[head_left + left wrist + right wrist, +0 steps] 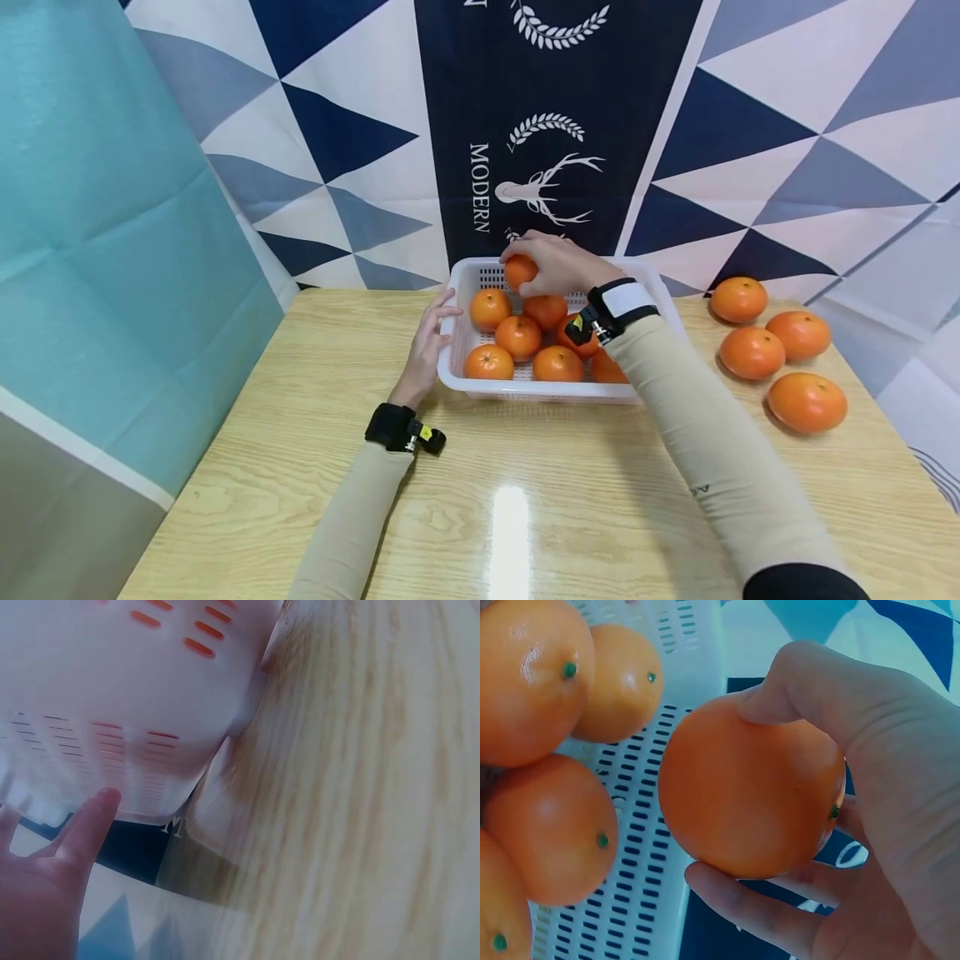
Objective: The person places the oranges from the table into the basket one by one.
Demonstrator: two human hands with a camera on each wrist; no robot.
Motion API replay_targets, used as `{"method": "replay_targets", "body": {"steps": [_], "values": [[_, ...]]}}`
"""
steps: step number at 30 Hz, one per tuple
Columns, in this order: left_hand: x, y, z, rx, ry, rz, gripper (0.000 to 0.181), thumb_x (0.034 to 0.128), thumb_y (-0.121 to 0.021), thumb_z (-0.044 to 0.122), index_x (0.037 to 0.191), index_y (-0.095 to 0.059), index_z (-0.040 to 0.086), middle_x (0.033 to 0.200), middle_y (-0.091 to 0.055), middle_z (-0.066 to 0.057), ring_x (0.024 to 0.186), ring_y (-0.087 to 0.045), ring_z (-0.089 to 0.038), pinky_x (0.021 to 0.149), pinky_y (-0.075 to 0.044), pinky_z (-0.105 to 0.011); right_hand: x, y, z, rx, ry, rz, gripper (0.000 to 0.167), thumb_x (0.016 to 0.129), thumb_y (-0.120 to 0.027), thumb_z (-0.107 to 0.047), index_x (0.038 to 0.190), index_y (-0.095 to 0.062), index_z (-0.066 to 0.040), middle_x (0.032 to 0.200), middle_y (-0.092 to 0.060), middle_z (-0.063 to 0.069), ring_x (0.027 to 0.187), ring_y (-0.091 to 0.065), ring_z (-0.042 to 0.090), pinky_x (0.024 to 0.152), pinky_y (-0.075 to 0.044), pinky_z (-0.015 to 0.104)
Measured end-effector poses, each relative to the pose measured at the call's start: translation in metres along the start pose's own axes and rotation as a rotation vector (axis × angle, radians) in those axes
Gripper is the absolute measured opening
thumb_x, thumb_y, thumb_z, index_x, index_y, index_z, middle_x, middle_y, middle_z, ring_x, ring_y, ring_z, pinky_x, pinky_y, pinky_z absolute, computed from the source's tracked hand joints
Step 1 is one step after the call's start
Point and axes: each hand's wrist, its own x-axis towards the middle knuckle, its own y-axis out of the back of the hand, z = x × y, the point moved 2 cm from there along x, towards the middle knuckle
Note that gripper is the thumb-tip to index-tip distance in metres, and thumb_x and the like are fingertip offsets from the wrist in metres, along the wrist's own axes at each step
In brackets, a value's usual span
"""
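Near side: the pale wood-grain desk (pixel 585 483) shows bare surface toward its near edge. Two beige sleeves (pixel 360 517) extend forward from there, each ending at a black wrist strap (pixel 388 425).

Left arm: slants forward to the near left corner of the white, rectangular, perforated plastic basket (pixel 525 387). Left hand (pixel 429 346) lies along the basket's left edge, fingers (pixel 94 825) extended and grasping no fruit. Presumably this steadies the basket while the other hand works.

Basket: stands toward the desk's far edge. At least seven glossy, round orange fruits (pixel 517 337) sit in it, mostly side by side; the walls probably check rolling. The right sleeve hides part of the near right corner, so the count is uncertain.

Right arm: reaches diagonally across that corner, wrist above the fruit. Right hand (pixel 558 265) is at the basket's far edge, left of its middle, fingers curled round a single round orange fruit (pixel 742 787), thumb opposed. That grip likely suits a smooth, rollable skin. Cannot tell whether the held fruit touches the basket.

Desk's right edge, beyond the basket: four loose orange fruits (pixel 807 403) grouped, apparently within the right hand's reach.

Farthest: geometric-patterned cloth (pixel 390 137) behind the desk's far edge.
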Motion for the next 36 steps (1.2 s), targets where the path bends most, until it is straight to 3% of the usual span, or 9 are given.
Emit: {"method": "replay_targets", "body": {"steps": [7, 9, 12, 15, 16, 24, 28, 30, 36], "values": [[0.000, -0.002, 0.003, 0.009, -0.013, 0.019, 0.044, 0.1027, -0.048, 0.017, 0.142, -0.066, 0.023, 0.185, -0.034, 0.009, 0.176, -0.022, -0.021, 0.139, -0.023, -0.070, 0.013, -0.014, 0.001, -0.023, -0.010, 0.006, 0.059, 0.093, -0.079, -0.019, 0.151, -0.068, -0.012, 0.149, -0.056, 0.019, 0.124, -0.061, 0.040, 0.111, -0.053, 0.058], [-0.003, -0.005, 0.013, 0.017, -0.027, 0.022, 0.045, 0.1007, -0.047, 0.014, 0.141, -0.066, 0.018, 0.185, -0.035, 0.001, 0.176, -0.023, -0.027, 0.138, -0.025, -0.070, 0.016, -0.017, 0.002, -0.023, -0.021, 0.001, 0.060, 0.093, -0.078, -0.019, 0.152, -0.067, -0.012, 0.158, -0.054, 0.022, 0.134, -0.060, 0.044, 0.118, -0.050, 0.064], [-0.002, -0.006, 0.014, 0.013, -0.037, 0.023, 0.046, 0.0986, -0.048, 0.012, 0.141, -0.065, 0.014, 0.185, -0.035, -0.004, 0.176, -0.023, -0.031, 0.137, -0.026, -0.071, 0.018, -0.023, 0.005, -0.016, -0.043, -0.012, 0.059, 0.095, -0.077, -0.019, 0.153, -0.065, -0.012, 0.170, -0.047, 0.027, 0.152, -0.051, 0.051, 0.130, -0.039, 0.071], [-0.003, -0.006, 0.013, 0.015, -0.029, 0.018, 0.046, 0.0988, -0.048, 0.012, 0.141, -0.066, 0.016, 0.185, -0.035, -0.001, 0.177, -0.023, -0.029, 0.138, -0.022, -0.073, 0.020, -0.028, 0.008, -0.009, -0.070, -0.022, 0.060, 0.097, -0.077, -0.020, 0.155, -0.062, -0.013, 0.172, -0.046, 0.027, 0.159, -0.044, 0.049, 0.135, -0.033, 0.071], [0.000, -0.004, 0.004, 0.009, -0.019, 0.020, 0.046, 0.0993, -0.049, 0.012, 0.141, -0.066, 0.019, 0.185, -0.034, 0.004, 0.177, -0.022, -0.024, 0.139, -0.020, -0.073, 0.021, -0.029, 0.008, -0.007, -0.077, -0.024, 0.059, 0.098, -0.077, -0.021, 0.154, -0.061, -0.013, 0.170, -0.049, 0.026, 0.156, -0.046, 0.048, 0.134, -0.034, 0.070], [0.001, -0.001, 0.001, 0.015, -0.010, -0.001, 0.050, 0.0998, -0.047, 0.008, 0.144, -0.066, 0.022, 0.184, -0.033, 0.014, 0.177, -0.022, -0.018, 0.140, -0.021, -0.071, 0.023, -0.033, 0.008, 0.010, -0.083, -0.027, 0.060, 0.096, -0.077, -0.016, 0.154, -0.061, -0.013, 0.160, -0.049, 0.026, 0.141, -0.050, 0.046, 0.124, -0.046, 0.065], [0.001, -0.001, -0.001, 0.012, -0.004, -0.001, 0.050, 0.1018, -0.046, 0.010, 0.144, -0.066, 0.026, 0.183, -0.033, 0.018, 0.176, -0.021, -0.015, 0.140, -0.020, -0.070, 0.024, -0.033, 0.012, 0.018, -0.083, -0.030, 0.064, 0.096, -0.077, -0.017, 0.157, -0.061, -0.014, 0.166, -0.045, 0.030, 0.152, -0.043, 0.053, 0.132, -0.036, 0.072], [0.001, -0.001, -0.002, 0.009, -0.001, 0.001, 0.048, 0.1028, -0.046, 0.011, 0.143, -0.067, 0.027, 0.183, -0.034, 0.018, 0.176, -0.021, -0.014, 0.140, -0.020, -0.070, 0.035, -0.042, 0.031, 0.004, -0.046, -0.014, 0.065, 0.096, -0.079, -0.024, 0.158, -0.060, -0.017, 0.168, -0.047, 0.029, 0.156, -0.041, 0.054, 0.136, -0.030, 0.073], [0.001, -0.002, 0.001, -0.006, -0.014, 0.004, 0.044, 0.1035, -0.047, 0.015, 0.143, -0.066, 0.022, 0.185, -0.033, 0.009, 0.177, -0.022, -0.021, 0.139, -0.024, -0.070, 0.032, -0.039, 0.028, 0.023, -0.049, -0.018, 0.066, 0.097, -0.078, -0.020, 0.160, -0.059, -0.015, 0.173, -0.047, 0.027, 0.166, -0.033, 0.051, 0.142, -0.016, 0.071]]}}
